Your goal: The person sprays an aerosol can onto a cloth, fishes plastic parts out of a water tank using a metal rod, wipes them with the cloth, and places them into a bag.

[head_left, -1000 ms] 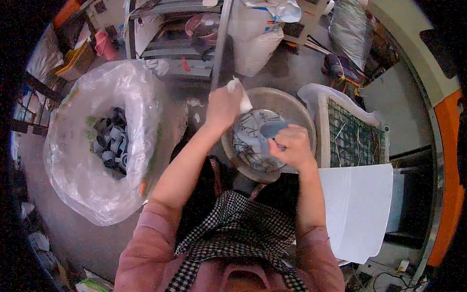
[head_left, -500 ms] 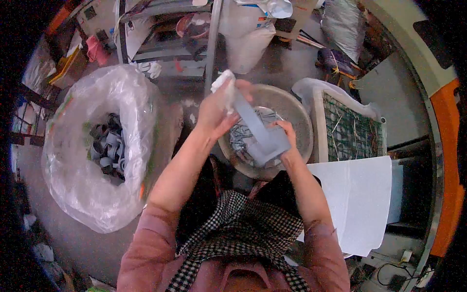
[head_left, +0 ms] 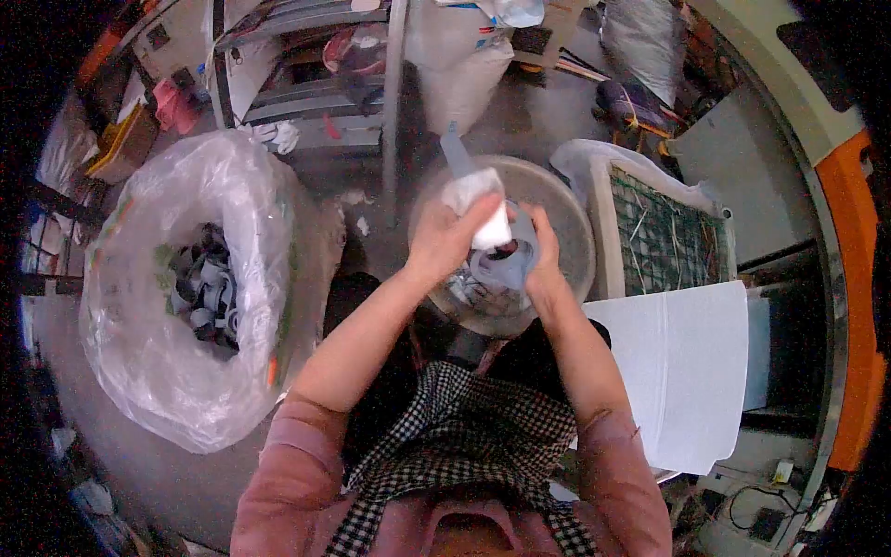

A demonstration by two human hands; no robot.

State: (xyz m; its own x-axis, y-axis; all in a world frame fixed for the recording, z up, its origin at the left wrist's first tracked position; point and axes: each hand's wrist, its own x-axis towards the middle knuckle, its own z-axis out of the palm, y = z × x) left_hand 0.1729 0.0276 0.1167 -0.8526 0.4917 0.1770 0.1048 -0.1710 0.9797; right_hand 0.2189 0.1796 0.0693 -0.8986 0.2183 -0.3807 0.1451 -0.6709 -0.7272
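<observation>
My left hand is closed on a white cloth, which is pressed against a grey plastic part. The part has a ring-like end and a long flat strip that sticks up past the cloth. My right hand grips the ring-like end from the right. Both hands are over a round metal basin, where thin grey pieces lie, partly hidden by the hands and the part.
On the left stands a big clear plastic bag with several grey parts inside. To the right are a crate with green mesh and a white board. A metal rack and white sacks stand beyond the basin.
The left hand and cloth have come down and right onto the grey part. The part has been turned, its ring end now between the hands and its strip pointing away.
</observation>
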